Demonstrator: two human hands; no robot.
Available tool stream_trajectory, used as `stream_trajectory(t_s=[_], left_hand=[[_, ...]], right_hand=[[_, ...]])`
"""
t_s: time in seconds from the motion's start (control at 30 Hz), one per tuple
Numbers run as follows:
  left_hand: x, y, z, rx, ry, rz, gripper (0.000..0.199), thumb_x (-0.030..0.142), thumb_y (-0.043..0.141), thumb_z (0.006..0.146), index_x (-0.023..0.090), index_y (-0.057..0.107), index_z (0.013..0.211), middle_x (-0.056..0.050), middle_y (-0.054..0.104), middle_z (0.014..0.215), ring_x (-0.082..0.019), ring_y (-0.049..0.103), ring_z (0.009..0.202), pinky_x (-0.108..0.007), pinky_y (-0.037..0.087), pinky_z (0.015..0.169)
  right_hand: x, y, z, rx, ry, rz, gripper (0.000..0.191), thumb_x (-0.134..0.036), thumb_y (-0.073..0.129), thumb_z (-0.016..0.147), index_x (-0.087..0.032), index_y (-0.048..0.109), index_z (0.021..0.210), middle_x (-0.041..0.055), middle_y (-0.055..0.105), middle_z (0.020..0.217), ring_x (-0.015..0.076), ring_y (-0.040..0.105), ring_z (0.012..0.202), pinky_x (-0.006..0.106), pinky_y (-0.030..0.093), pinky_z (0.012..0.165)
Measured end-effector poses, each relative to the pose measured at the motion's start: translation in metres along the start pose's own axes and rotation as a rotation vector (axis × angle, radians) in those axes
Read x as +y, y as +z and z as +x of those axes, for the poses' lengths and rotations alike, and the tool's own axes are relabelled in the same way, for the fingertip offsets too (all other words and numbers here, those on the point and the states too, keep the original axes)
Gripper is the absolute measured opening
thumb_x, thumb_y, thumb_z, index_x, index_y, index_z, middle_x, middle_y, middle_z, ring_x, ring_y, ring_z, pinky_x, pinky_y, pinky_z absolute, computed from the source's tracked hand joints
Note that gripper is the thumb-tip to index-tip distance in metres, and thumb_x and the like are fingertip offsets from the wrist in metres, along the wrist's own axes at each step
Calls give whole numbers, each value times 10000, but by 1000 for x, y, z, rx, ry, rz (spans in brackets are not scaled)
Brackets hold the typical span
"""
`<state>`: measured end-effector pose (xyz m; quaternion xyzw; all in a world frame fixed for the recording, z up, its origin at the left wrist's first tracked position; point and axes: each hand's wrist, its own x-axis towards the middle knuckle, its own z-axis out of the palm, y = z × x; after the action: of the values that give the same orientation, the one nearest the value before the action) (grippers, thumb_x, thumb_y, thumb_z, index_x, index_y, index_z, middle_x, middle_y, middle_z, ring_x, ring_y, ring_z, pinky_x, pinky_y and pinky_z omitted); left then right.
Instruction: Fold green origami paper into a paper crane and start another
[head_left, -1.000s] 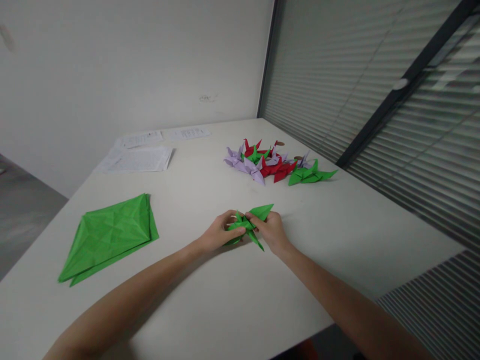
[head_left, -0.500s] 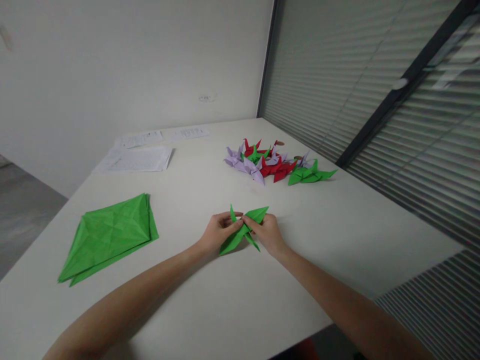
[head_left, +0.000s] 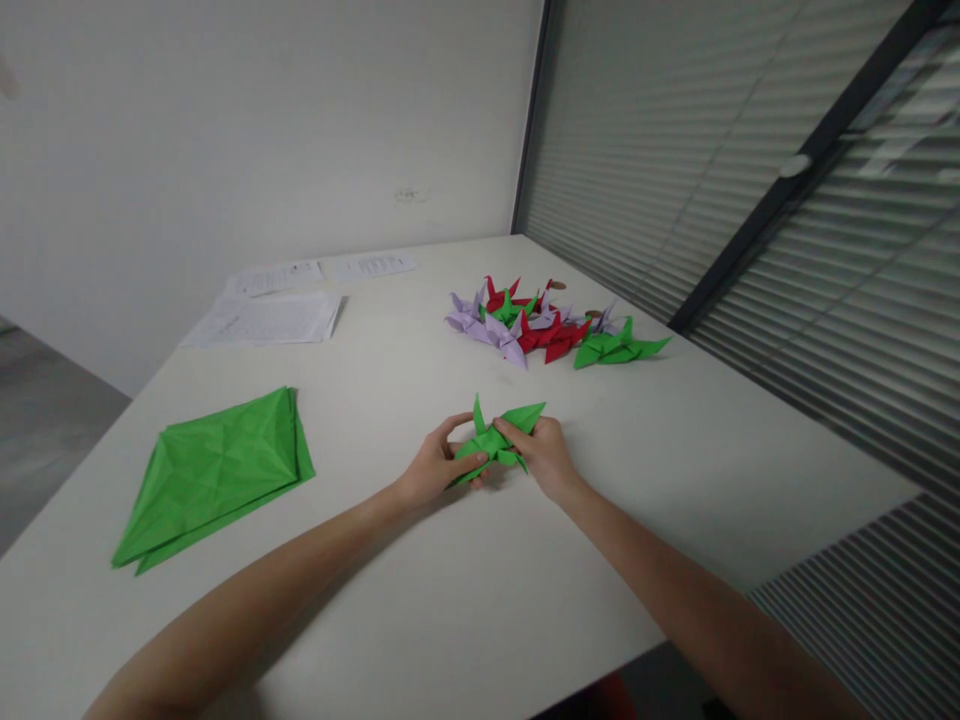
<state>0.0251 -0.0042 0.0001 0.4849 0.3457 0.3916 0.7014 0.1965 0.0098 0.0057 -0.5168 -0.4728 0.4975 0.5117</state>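
Both hands are near each other, clamped on the same thing: the left hand [head_left: 433,468] and the right hand [head_left: 551,462] pinch a green origami crane [head_left: 489,440] between thumbs and fingers. The left thumb presses on its near left part, while the right thumb lies across it by the wing that points up and to the right. One slim green point stands upright between the hands. The crane is held just above the counter [head_left: 390,610], in front of the person, at about the middle of the view.

To the left lie creased green paper sheets [head_left: 225,460], stacked slightly askew. Beyond the crane, to the right, sits a cluster of finished folded figures: lilac cranes [head_left: 505,342], red cranes [head_left: 564,342] and more green cranes [head_left: 619,348], some touching or overlapping. Small brownish round things beside them are too small to identify. Printed papers [head_left: 266,320] lie at the far left, near the white wall [head_left: 300,120]. Window blinds [head_left: 637,150] run along the right.
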Motion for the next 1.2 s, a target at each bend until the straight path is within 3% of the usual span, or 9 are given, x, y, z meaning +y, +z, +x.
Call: stream_trajectory(t_s=[0.33,0.63,0.73,0.83,0.9,1.0,1.1,1.17,1.2], left_hand=[[6,-6,3,-114,8,-19,920,336,829,690,137,312,1425,-23,703,683,-108,607,505,-213,464,549],[7,-18,7,-42,144,125,859,428,701,813,188,206,1474,-35,694,762,-123,628,540,-250,503,573],[12,-22,6,51,403,441,689,468,663,828,215,376,1400,-117,653,1045,-176,674,764,-322,546,683],[17,-23,2,99,758,946,616,437,757,744,220,541,1278,-148,568,1225,-260,588,1095,-404,513,879],[18,-23,0,90,922,1186,429,350,711,811,220,598,1204,-121,619,1146,-234,597,1054,-399,502,883],[18,-25,-2,75,1047,1279,184,194,555,921,194,654,1076,-67,673,908,-146,628,811,-279,511,722],[20,-28,-1,138,1013,1243,190,173,509,943,163,675,1035,-55,656,803,-113,605,695,-215,479,614],[22,-30,0,204,993,1222,190,193,513,944,155,687,1011,-52,642,781,-108,594,666,-205,466,585],[23,-30,0,224,988,1222,191,200,515,944,155,692,997,-49,637,772,-107,590,656,-204,464,578]], right_hand=[[-3,1,2,-28,161,159,456,-532,810,496,-177,527,535,-60,443,446,76,362,424,240,278,425],[-8,-3,5,-1,195,373,349,-355,818,525,-165,526,548,-52,479,507,58,365,447,218,255,410],[-6,-7,11,56,238,420,259,-238,780,533,-161,535,572,-76,422,465,34,290,408,202,166,383],[-3,-6,12,83,302,430,215,-186,740,561,-165,581,705,-93,413,456,32,280,391,187,157,382],[0,-2,10,39,333,423,231,-197,736,578,-178,563,729,-97,411,456,35,288,385,183,174,381],[2,-1,9,-50,341,375,286,-261,733,608,-189,568,830,-78,465,511,59,364,415,191,258,401],[-1,-11,14,59,197,197,491,-374,685,686,-232,539,1132,-13,587,725,130,527,573,254,414,508],[-7,-22,18,172,-68,-82,533,-408,658,726,-270,535,1226,45,601,952,191,586,786,324,477,636],[-10,-28,19,159,-247,-250,511,-388,665,729,-282,569,1219,71,580,1081,223,577,920,365,486,732]])
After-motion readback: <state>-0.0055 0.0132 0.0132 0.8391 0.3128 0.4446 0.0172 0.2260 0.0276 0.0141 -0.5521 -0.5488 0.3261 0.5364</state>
